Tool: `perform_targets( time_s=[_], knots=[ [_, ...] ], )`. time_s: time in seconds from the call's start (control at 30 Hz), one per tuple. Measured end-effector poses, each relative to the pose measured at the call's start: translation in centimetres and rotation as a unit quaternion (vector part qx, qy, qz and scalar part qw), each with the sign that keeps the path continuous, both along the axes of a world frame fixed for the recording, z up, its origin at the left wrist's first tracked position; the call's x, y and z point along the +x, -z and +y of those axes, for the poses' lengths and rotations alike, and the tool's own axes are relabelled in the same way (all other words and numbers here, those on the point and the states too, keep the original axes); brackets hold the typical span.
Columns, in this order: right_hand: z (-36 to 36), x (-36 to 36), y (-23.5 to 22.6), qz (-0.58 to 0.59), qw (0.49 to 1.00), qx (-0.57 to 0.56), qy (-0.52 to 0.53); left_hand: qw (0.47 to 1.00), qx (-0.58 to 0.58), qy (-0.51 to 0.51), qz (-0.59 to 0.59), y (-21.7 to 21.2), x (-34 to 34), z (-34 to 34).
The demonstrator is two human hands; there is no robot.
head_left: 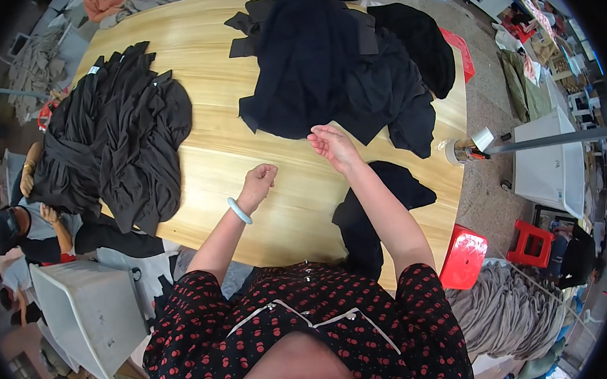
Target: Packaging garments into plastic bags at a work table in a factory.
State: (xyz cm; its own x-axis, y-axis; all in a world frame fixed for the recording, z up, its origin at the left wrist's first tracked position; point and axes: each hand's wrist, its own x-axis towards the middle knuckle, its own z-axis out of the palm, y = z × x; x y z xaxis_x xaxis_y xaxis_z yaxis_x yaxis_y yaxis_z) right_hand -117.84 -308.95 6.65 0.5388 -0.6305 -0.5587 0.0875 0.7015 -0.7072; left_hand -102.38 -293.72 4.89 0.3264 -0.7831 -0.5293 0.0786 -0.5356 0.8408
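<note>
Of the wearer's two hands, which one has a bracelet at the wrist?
The left hand: it has the pale bluish bangle, while the right hand wears none.

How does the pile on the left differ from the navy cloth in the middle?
The pile is charcoal; the navy cloth is bluer. The pile is bunched in many folds; the navy cloth looks smoother. The navy cloth's near edge is by the right hand; the pile lies well away from it. Both are dark fabric.
</note>
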Motion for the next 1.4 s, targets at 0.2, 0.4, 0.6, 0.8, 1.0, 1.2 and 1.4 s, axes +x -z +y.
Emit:
perform_targets(
  time_s=[0.2, 0.4, 0.6, 0.8, 1.0, 1.2, 1.4],
  knots=[
    [3.3, -2.5, 0.4, 0.061, 0.990, -0.100, -0.083, 0.998, 0.021, 0.059, 0.015, 1.8, -2.8, 0.9],
    [3.1, -17.3, 0.1, 0.220, 0.951, -0.160, 0.145, 0.985, 0.091, 0.144, -0.003, 3.0, -5.3, 1.5],
    [10.5, -29.8, 7.3, 0.427, 0.889, -0.162, 0.038, 0.948, -0.022, 0.263, -0.179, 6.6, -13.0, -0.6],
    [12.0, -27.2, 11.5, 0.288, 0.897, 0.049, 0.332, 0.656, -0.283, 0.528, -0.458, 1.5, -20.4, -1.8],
    [7.3, -27.2, 13.3, 0.154, 0.922, 0.100, 0.341, 0.938, -0.197, 0.219, -0.180, 2.7, -15.7, -4.3],
    [5.0, -20.2, 10.9, 0.266, 0.938, 0.028, 0.223, 0.977, -0.087, -0.139, 0.138, 3.1, -6.1, -2.0],
    [14.8, -16.9, 10.4, 0.438, 0.734, -0.513, -0.080, 0.919, 0.051, -0.363, 0.143, 6.2, -1.8, 3.5]
  ],
)
